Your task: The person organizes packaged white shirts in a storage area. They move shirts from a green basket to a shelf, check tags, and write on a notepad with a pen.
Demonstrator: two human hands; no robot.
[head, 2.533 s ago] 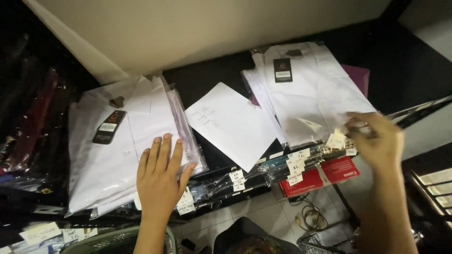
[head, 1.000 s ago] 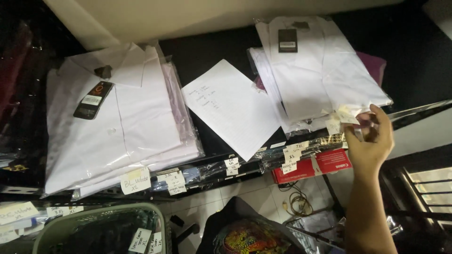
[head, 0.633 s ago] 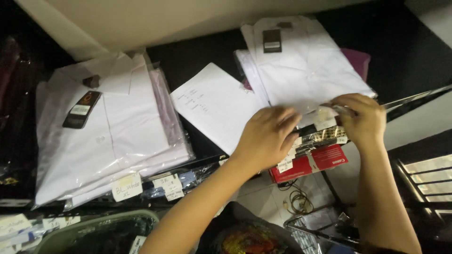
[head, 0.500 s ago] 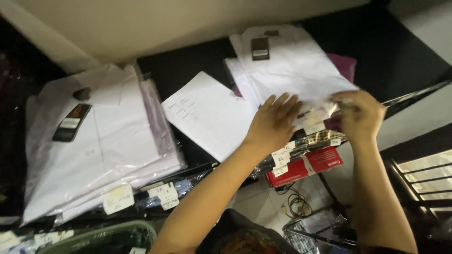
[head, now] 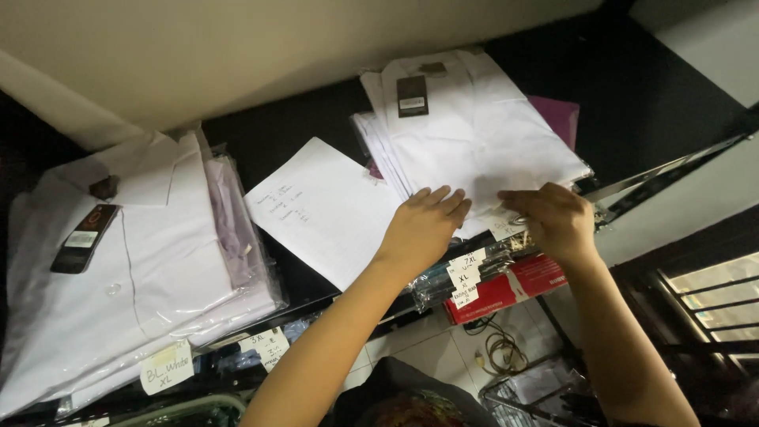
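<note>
At the far left of the dark worktop (head: 316,134) a stack of bagged white shirts (head: 134,269) is seen, and beside it a handwritten sheet of paper (head: 324,209) lies flat. Further right, the left hand (head: 423,229) is laid open and flat, grasping nothing, on the near edge of a second stack of folded white shirts (head: 474,134), while the right hand (head: 553,221) is curled over that same near edge by the small paper tags (head: 466,277), though whether anything is pinched cannot be told. The stack is judged soft, light and slippery in its plastic sleeves, so it is best taken by the near edge with a palm slid flat underneath.
</note>
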